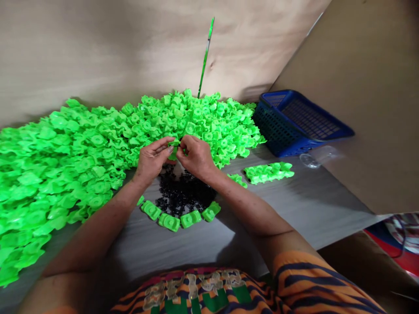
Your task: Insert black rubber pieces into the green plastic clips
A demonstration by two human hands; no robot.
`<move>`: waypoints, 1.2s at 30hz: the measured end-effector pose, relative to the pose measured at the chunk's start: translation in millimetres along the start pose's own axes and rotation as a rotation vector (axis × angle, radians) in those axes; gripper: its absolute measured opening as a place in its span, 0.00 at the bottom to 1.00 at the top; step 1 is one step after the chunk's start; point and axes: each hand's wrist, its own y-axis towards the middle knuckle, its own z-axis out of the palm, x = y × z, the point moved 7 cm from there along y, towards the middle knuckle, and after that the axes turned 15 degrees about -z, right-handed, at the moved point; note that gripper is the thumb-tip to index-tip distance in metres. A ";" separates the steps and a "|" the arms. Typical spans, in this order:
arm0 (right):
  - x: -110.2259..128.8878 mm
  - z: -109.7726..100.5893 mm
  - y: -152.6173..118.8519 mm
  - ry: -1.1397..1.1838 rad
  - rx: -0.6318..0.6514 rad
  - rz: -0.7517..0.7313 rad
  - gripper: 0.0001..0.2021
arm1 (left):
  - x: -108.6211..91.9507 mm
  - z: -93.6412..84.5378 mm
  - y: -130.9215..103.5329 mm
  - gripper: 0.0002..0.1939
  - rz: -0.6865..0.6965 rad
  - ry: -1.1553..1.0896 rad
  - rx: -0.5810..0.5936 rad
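Two hands, left (152, 158) | right (196, 156) | both grip one green piece (173, 148)

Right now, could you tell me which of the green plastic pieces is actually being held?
The green piece pinched between left hand and right hand, raised above the black parts; the others lie loose.

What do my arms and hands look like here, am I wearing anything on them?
Both forearms are bare, with no gloves, rings, watch or bracelets visible on the left hand or right hand. A short sleeve with orange and dark navy stripes covers the right upper arm.
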 end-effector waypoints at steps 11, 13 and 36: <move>1.4 5.6 -2.4 0.040 0.018 -0.078 0.06 | 2.7 -7.7 5.1 0.23 0.040 -0.001 -0.046; 2.3 6.8 -2.6 0.045 0.040 -0.093 0.06 | 3.0 -9.2 6.2 0.24 0.044 0.005 -0.054; -4.1 18.6 -4.0 0.194 -0.040 -0.174 0.11 | 3.2 -9.7 4.6 0.17 0.048 0.029 -0.093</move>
